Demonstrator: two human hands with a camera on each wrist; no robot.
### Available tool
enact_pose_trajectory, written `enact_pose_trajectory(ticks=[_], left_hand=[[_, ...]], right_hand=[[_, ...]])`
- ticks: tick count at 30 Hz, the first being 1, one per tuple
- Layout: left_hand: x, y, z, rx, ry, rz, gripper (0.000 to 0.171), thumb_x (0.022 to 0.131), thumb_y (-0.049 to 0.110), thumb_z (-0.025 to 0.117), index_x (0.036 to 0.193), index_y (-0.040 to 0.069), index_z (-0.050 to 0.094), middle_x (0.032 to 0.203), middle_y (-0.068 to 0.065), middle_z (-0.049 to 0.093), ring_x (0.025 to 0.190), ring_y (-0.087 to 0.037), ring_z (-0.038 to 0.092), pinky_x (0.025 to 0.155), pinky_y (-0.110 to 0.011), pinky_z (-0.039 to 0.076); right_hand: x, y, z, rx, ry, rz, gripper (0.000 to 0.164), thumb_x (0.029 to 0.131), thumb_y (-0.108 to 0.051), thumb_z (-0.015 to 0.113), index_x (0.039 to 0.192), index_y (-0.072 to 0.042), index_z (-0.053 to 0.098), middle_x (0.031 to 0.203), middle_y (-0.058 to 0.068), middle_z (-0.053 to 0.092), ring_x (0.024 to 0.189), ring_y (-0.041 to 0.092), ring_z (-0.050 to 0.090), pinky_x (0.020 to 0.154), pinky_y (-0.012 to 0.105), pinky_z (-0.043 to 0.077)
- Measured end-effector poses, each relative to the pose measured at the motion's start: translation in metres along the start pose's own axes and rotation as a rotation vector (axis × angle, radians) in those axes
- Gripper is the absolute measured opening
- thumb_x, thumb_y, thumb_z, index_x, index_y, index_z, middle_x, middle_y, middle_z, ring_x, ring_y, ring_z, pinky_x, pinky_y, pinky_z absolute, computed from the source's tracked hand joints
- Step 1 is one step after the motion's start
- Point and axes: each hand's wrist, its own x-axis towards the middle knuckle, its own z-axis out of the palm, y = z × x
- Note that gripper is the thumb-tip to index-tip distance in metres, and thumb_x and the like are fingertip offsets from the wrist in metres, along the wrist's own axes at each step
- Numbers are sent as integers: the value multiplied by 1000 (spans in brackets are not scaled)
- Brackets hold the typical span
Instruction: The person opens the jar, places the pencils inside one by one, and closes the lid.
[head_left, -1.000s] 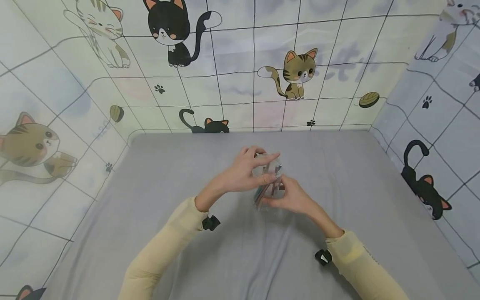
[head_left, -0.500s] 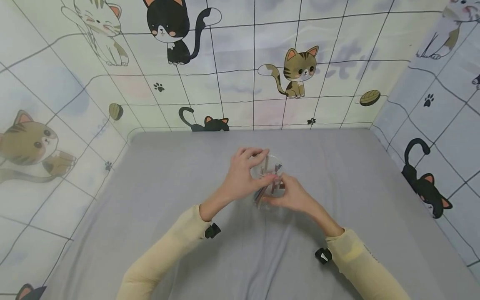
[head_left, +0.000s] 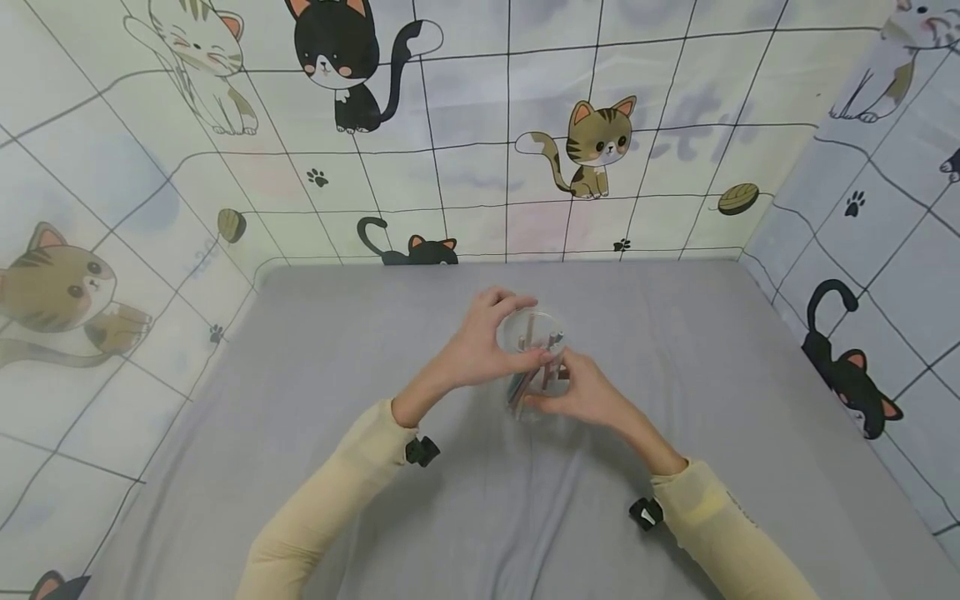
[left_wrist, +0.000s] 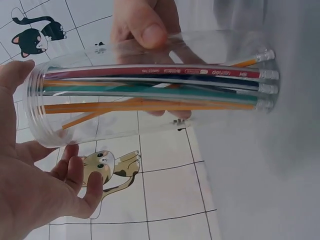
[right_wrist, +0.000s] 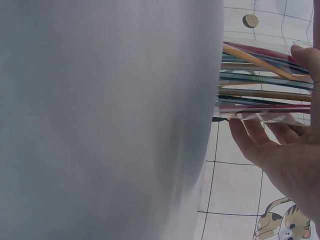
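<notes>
A clear plastic jar (head_left: pixel 551 396) stands upright on the grey cloth, with several pencils (left_wrist: pixel 165 90) in red, green, orange and dark blue leaning inside it. Their metal-banded ends are down by the base. My left hand (head_left: pixel 480 342) grips the ridged, see-through top (left_wrist: pixel 40 105) of the jar, thumb on one side and fingers on the other. Lower down, my right hand (head_left: pixel 588 387) is wrapped around the jar's body; in the right wrist view its thumb and fingers lie on opposite sides of the wall.
Grey cloth (head_left: pixel 375 500) covers the table, with wrinkles in front of the jar. A sheet printed with cartoon cats (head_left: pixel 480 175) rises at the back and both sides. A small black device (head_left: pixel 422 451) is strapped to the left wrist, another (head_left: pixel 647 513) to the right.
My left hand has turned around the jar's top; fingers that lay across it now sit at its far left edge, leaving the round top exposed. The right hand and jar have stayed put.
</notes>
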Motion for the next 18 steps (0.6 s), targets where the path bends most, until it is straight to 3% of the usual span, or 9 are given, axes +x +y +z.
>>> enact_pose_trajectory(ticks=[7, 10, 18], left_hand=[[4, 4, -9, 116, -72, 58, 66, 83, 29, 74, 140, 1, 56, 118, -12, 53, 108, -28, 41, 85, -41, 37], [4, 6, -12, 136, -100, 45, 67, 84, 30, 71, 142, 1, 54, 122, -14, 55, 111, -28, 42, 88, -44, 38], [5, 13, -11, 180, -76, 7, 71, 82, 39, 78, 140, 5, 55, 126, -14, 52, 114, -27, 43, 90, -45, 39]], right_hand=[[0, 1, 2, 7, -2, -13, 61, 76, -9, 86, 129, -2, 55, 110, 12, 66, 94, 34, 64, 87, 57, 52], [0, 0, 2, 12, -8, -23, 64, 77, -7, 86, 131, -1, 54, 112, 14, 65, 94, 36, 63, 86, 59, 51], [0, 1, 1, -4, -14, -17, 55, 80, -14, 85, 127, -7, 56, 112, 6, 65, 95, 31, 63, 88, 56, 52]])
